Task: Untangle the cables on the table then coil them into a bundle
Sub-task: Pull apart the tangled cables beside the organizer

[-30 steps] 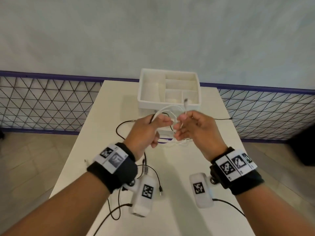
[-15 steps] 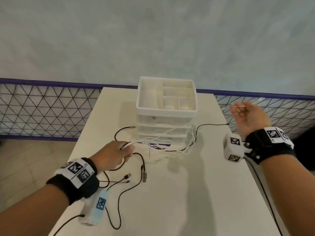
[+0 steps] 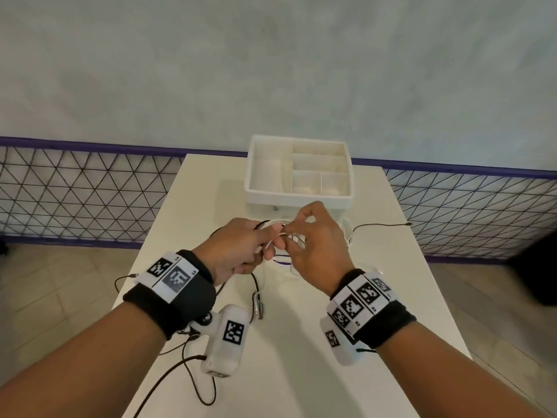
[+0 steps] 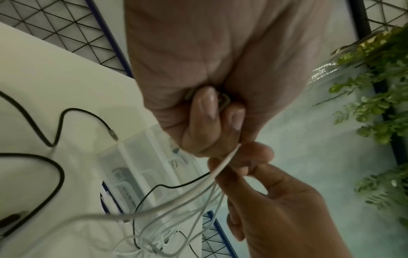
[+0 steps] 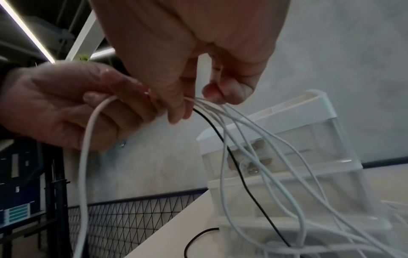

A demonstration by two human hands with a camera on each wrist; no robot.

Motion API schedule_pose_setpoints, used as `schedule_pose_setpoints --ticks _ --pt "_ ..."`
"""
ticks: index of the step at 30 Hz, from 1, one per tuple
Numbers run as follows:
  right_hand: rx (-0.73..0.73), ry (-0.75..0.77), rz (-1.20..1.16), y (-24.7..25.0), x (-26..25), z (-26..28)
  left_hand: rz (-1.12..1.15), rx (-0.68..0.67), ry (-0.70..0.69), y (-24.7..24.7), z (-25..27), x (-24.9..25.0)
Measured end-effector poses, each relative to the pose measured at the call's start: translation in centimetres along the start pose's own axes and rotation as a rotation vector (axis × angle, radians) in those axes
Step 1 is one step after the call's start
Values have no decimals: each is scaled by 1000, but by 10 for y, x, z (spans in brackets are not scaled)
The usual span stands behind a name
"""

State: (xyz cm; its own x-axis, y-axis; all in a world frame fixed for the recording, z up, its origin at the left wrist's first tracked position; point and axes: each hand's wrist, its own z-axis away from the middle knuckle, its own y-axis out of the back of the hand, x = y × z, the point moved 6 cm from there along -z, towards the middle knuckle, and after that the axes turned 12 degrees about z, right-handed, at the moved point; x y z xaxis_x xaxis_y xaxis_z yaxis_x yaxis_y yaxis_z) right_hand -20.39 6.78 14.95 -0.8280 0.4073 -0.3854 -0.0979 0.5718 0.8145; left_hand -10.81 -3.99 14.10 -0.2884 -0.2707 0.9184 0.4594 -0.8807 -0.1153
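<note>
white cables: smooth rubbery sheath, slight sheen; black cable: matt sheath, metal plug tip; tabletop: smooth matt off-white; drawer organiser: white plastic top, translucent plastic drawers; wrist bands: black cloth

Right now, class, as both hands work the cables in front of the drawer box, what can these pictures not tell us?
- Head view: where the white cable is pinched, hidden by the left hand and right hand.
- Right wrist view: the drawer box contents, blurred behind frosted plastic.
- Left wrist view: the black cable, cut off at the left edge.
</note>
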Motion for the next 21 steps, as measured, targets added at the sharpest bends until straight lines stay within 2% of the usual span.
schedule_pose_setpoints --ticks 4,7,9,11,14,17,21 --pt "103 -111 -77 20 23 -12 39 -2 12 10 2 -3" --pt "134 -332 -75 52 68 -28 -30 -45 6 23 8 -8" --pt "162 -477 -153 72 98 -35 -100 -74 24 29 13 -13" --pt "165 -552 -171 83 116 -39 -103 -85 54 33 16 -18" --pt "215 -601 -95 97 135 -44 -129 -116 64 31 17 -20" --pt "352 -661 -40 116 151 -46 -213 -119 64 34 18 -24" --pt "387 -566 23 115 154 -46 -319 -90 89 43 17 -34"
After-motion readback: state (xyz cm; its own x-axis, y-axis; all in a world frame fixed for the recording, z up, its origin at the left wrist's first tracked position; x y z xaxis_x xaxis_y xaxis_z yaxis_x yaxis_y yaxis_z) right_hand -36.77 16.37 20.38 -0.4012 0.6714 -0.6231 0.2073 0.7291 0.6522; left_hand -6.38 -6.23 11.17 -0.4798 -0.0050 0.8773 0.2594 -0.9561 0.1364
